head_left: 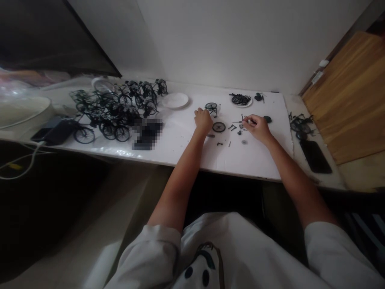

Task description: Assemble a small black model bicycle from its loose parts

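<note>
Both my hands rest on a white table (186,144). My left hand (202,120) is curled with its fingers by a small black wheel (211,106); whether it grips the wheel I cannot tell. A second loose wheel (219,127) lies just right of that hand. My right hand (256,126) pinches a thin black part (244,119) over several tiny loose pieces (233,128). A small plate of black parts (241,99) sits beyond both hands.
A cluster of finished black miniature bicycles (116,108) fills the table's left side, with an empty white dish (175,100) beside it. A phone (315,156) and more bicycle parts (299,123) lie at the right. Wooden board (351,96) leans at far right.
</note>
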Demonstrator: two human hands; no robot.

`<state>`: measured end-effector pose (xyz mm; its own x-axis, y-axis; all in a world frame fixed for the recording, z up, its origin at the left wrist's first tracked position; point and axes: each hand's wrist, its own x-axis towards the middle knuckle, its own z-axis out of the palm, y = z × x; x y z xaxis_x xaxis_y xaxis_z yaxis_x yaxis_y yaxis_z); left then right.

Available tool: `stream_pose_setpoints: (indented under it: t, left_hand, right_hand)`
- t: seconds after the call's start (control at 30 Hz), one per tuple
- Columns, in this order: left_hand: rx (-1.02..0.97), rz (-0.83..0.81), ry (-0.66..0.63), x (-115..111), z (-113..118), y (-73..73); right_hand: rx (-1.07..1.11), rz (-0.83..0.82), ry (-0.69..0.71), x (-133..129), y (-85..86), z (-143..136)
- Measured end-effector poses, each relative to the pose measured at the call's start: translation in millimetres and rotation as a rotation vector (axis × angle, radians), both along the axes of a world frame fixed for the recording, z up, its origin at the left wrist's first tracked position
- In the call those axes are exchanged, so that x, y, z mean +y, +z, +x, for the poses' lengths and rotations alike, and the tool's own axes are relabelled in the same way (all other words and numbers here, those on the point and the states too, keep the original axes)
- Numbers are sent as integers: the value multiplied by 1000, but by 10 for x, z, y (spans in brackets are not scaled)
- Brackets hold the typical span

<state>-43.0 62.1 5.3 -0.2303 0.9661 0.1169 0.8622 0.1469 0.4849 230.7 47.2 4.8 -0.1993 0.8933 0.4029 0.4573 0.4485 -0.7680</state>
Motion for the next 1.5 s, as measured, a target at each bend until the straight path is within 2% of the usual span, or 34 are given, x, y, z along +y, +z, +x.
stream_pose_setpoints:
  t: [0.1, 0.3, 0.47, 0.6, 0.7, 0.77, 0.9, 0.97, 1.07, 1.27, 1.5]
  left_hand:
    - [0, -7, -21, -7, -5, 1]
    - [67, -42, 44, -5, 22, -12]
    - [73, -63, 26, -2, 26, 8]
    - [5, -40, 17, 44, 20, -15]
    - [-151, 42, -3, 142, 21, -86]
    - [-341, 148, -74, 222, 42, -147]
    - [-761, 373, -325, 319, 155, -241]
    - [-929, 362, -435, 306, 227, -256]
    - [-1102, 234, -571, 220, 314, -243]
    - [-1151, 121, -699, 47, 382, -190]
    - [-1173, 109, -768, 25, 387, -179]
  right_hand:
    - [-7, -1, -1, -4, -6, 1]
    - [-17, -16, 12, -24, 22, -3]
    - [-28, -24, 18, -40, 45, -16]
    - [-32, -16, 15, -40, 35, -11]
    - [-40, -1, 18, -37, 26, -3]
    - [-41, -1, 16, -38, 29, 0]
    - [-41, -1, 17, -46, 45, -8]
    - [-24, -2, 23, -45, 40, -18]
    - [44, -19, 19, -28, 2, -36]
    - [117, -44, 41, 18, -89, -32]
    - [82, -53, 111, 5, -108, -15]
